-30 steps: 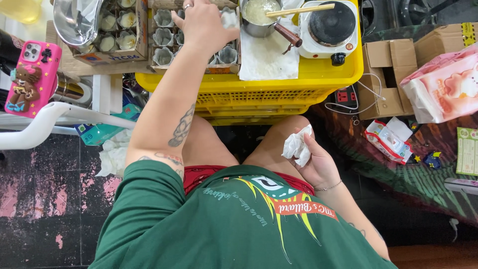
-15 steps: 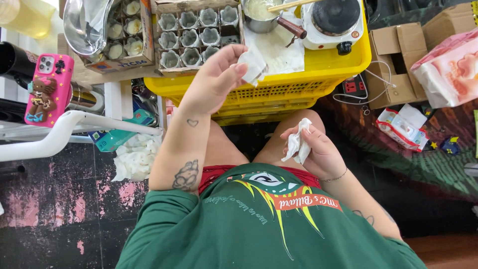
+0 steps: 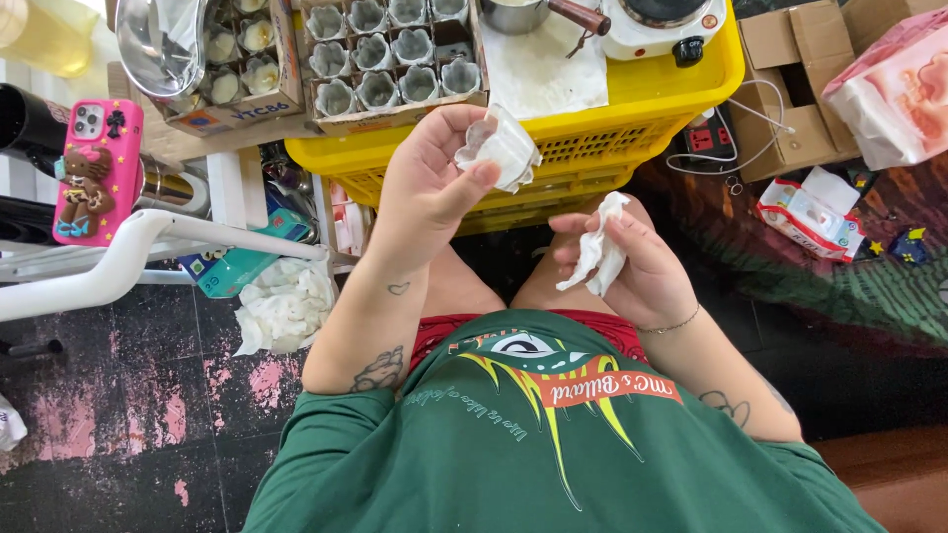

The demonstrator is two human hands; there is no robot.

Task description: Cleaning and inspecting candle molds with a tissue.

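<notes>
— What lies around the hands?

— A yellow plastic crate (image 3: 632, 148) stands upside-down just ahead of the knees. On it sits a cardboard box (image 3: 395, 99) split into compartments, each holding a small translucent cup. To its left, a second box (image 3: 232, 104) holds more filled cups, with a shiny metal bowl (image 3: 158, 49) leaning over them. A small white hotplate (image 3: 657, 25) and a pot with a wooden handle (image 3: 578, 15) stand at the crate's far edge, on a white sheet (image 3: 543, 74).

— And at the sides?

— To the left, a pink phone case (image 3: 97, 168) with a brown bear figure, a white tube frame (image 3: 128, 257), and crumpled white tissues (image 3: 281, 306) on the floor. To the right, open cardboard boxes (image 3: 790, 89), a power strip (image 3: 706, 138) and a pack of tissues (image 3: 810, 212).

— What does the left hand (image 3: 425, 192) have?

— It grips a small translucent cup (image 3: 499, 148) between thumb and fingers, raised in front of the crate's edge, above the lap.

— The right hand (image 3: 632, 262)?

— Closed around a crumpled white tissue (image 3: 597, 252), lower and just right of the cup, not touching it. Nothing stands between the two.
</notes>
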